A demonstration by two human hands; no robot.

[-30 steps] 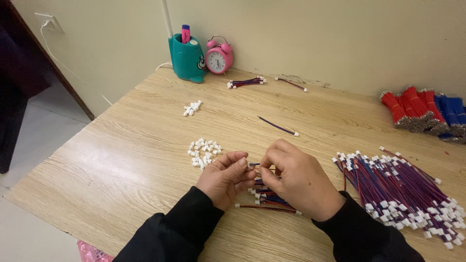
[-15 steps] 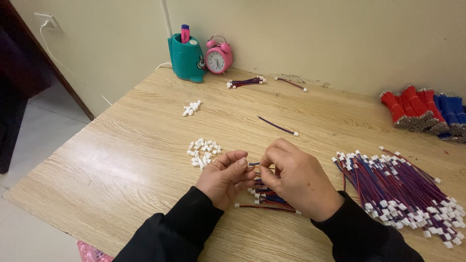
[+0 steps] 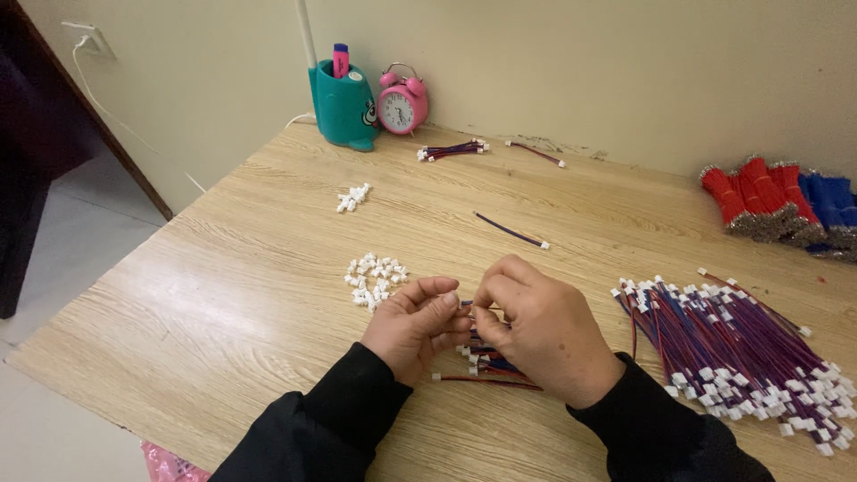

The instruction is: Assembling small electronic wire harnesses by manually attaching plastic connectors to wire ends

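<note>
A thin red-and-blue wire (image 3: pixel 471 306) is pinched between both hands just above the tabletop (image 3: pixel 223 295), near its front edge. Only a short stretch of it shows in the gap between the fingertips, and there it runs roughly left to right across the view, so its long axis lies crosswise to the person. Which end carries a plug cannot be told, since the fingers cover both.

The left hand (image 3: pixel 412 326) has thumb and forefinger closed on the wire's left part, palm turned inward. The right hand (image 3: pixel 540 330) is closed on the right part, its fingers (image 3: pixel 500 290) curled over from above. The two sets of fingertips are nearly touching, so neither hand is clearly nearer to the wire.

Directly under the hands lies a small heap of wires (image 3: pixel 486 364) with white plugs, one red strand sticking out leftward along the tabletop. Just left of the left hand is a scatter of white plugs (image 3: pixel 375 277), with a smaller cluster (image 3: pixel 353 197) further back. To the right a big sheaf of finished wires (image 3: pixel 741 348) fans out with its ends toward the front right. A single wire (image 3: pixel 511 230) lies slantwise beyond the hands. Well back stand a teal holder (image 3: pixel 344 105), a pink clock (image 3: pixel 401 103) and red and blue bundles (image 3: pixel 777 201).
</note>
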